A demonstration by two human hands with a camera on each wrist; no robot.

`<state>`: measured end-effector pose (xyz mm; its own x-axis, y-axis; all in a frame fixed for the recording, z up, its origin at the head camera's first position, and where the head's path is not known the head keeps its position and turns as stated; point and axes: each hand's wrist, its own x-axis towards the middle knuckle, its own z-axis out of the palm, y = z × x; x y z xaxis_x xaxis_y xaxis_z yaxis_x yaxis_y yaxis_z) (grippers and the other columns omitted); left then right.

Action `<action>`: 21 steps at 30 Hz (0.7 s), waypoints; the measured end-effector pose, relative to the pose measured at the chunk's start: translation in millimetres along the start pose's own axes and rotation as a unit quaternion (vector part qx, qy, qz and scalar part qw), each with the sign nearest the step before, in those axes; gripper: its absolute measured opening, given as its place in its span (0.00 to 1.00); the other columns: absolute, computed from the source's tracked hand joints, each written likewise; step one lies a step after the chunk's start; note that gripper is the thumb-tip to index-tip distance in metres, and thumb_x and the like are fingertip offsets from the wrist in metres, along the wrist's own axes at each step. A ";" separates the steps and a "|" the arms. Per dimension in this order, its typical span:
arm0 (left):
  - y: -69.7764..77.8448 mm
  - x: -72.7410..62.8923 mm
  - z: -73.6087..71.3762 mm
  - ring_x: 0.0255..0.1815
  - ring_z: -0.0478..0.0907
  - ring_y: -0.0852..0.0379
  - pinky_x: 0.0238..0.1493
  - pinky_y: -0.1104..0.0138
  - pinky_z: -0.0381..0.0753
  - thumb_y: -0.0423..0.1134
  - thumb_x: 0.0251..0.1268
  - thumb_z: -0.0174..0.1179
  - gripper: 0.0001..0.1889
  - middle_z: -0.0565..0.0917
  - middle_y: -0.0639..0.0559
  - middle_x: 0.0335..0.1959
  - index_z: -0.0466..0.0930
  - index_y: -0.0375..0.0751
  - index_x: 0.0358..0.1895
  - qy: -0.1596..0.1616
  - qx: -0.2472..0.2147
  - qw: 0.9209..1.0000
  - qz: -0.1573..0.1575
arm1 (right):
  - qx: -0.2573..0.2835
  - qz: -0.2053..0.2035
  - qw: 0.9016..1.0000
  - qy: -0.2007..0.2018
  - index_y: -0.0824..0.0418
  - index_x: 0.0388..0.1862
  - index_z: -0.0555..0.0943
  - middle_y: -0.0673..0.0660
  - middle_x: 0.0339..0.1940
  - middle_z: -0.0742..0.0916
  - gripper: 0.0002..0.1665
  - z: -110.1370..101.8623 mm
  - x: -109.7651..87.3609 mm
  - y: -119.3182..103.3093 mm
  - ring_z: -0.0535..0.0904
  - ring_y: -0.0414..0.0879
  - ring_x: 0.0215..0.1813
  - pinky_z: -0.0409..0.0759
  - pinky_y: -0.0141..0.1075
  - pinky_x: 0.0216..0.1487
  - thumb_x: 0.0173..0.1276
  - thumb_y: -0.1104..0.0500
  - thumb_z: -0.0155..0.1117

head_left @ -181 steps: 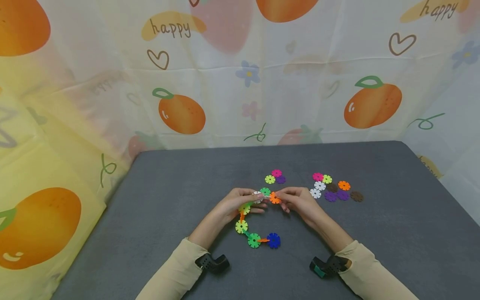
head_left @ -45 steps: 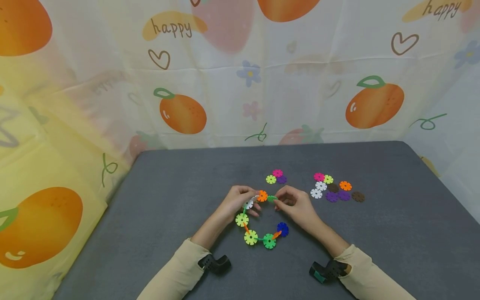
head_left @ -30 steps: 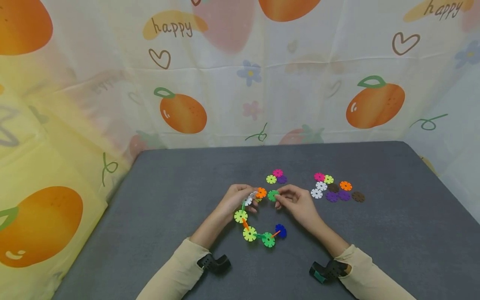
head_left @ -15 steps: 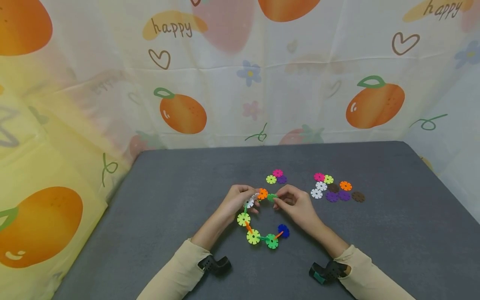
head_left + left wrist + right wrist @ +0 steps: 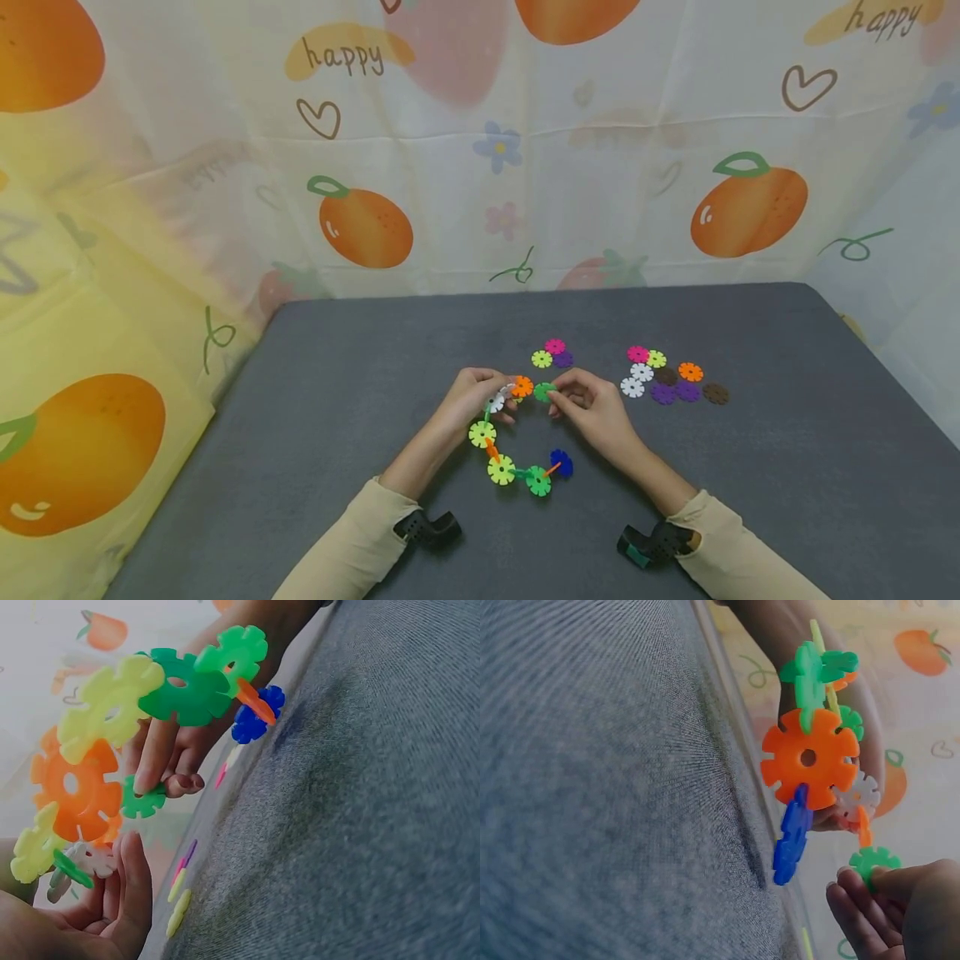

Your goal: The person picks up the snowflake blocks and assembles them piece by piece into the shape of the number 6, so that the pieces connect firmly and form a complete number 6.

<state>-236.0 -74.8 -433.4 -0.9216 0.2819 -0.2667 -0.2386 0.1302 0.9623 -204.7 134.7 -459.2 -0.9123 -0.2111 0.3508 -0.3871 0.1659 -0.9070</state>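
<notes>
My left hand [image 5: 474, 400] pinches a chain of notched plastic discs near a white disc [image 5: 494, 402], with an orange disc [image 5: 522, 386] just past the fingertips. From there the chain hangs in a curve through two yellow discs [image 5: 501, 470] and a light green disc [image 5: 538, 481] to a blue disc [image 5: 561, 463], joined by discs standing edge-on. Between thumb and finger, my right hand [image 5: 592, 404] pinches a green disc [image 5: 543, 392]. In the left wrist view, that green disc [image 5: 141, 798] is close to the orange disc at the chain's upper end.
Loose discs lie flat on the grey table [image 5: 360, 350]: a pink disc [image 5: 555, 346], a yellow and a purple one behind the hands. Farther right is a larger group with white discs [image 5: 632, 387] and a brown disc [image 5: 716, 393]. A printed curtain [image 5: 450, 208] hangs behind the table.
Six seconds ago my right fingers were at the orange disc; now they pinch the green disc. Over the last second it has tilted edge-on and back, and the hanging chain has swayed slightly.
</notes>
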 end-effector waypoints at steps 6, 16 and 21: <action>-1.3 -0.8 1.2 0.22 0.81 0.60 0.32 0.61 0.89 0.37 0.70 0.54 0.15 0.83 0.48 0.24 0.82 0.25 0.46 0.000 0.002 1.000 -0.001 | -0.030 -0.042 0.999 0.008 0.69 0.36 0.80 0.68 0.30 0.86 0.04 2.6 0.9 -0.9 0.84 0.52 0.28 0.87 0.35 0.32 0.63 0.74 0.64; -2.7 -0.2 3.7 0.23 0.84 0.60 0.35 0.61 0.89 0.35 0.69 0.58 0.14 0.87 0.41 0.33 0.83 0.25 0.46 0.000 0.000 1.000 0.009 | -0.074 -0.110 0.991 0.017 0.74 0.31 0.79 0.68 0.28 0.84 0.05 5.1 -1.1 -38.2 0.83 0.58 0.27 0.86 0.34 0.30 0.58 0.79 0.65; -4.6 0.7 3.5 0.23 0.84 0.61 0.37 0.63 0.89 0.35 0.69 0.59 0.13 0.88 0.40 0.35 0.84 0.26 0.45 0.010 0.007 1.000 0.010 | -0.065 -0.116 0.991 0.027 0.74 0.31 0.80 0.68 0.29 0.84 0.07 8.3 -2.4 -28.7 0.83 0.59 0.27 0.86 0.34 0.31 0.55 0.81 0.65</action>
<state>-234.5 -71.9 -438.2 -0.9319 0.2658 -0.2469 -0.2165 0.1386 0.9664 -190.3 122.5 -435.9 -0.8009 -0.2073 0.5617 -0.5983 0.2426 -0.7636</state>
